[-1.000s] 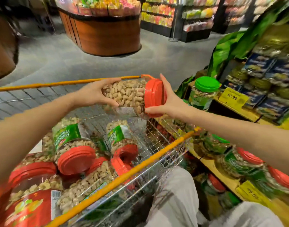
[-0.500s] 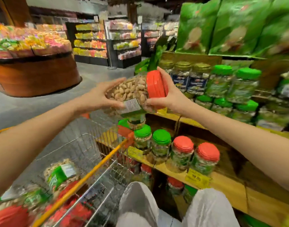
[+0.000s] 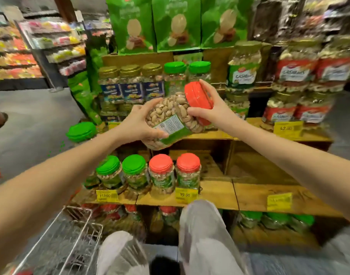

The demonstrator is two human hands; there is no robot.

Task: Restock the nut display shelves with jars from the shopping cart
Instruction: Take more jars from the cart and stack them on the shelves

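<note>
Jar of nuts up in the air, gripped at both ends

My left hand is wrapped round the bottom end and my right hand is curled over the red lid, which tilts up to the right. Right below my grip, two red-lid jars stand on the shelf. The cart is way down to my lower left.
</note>
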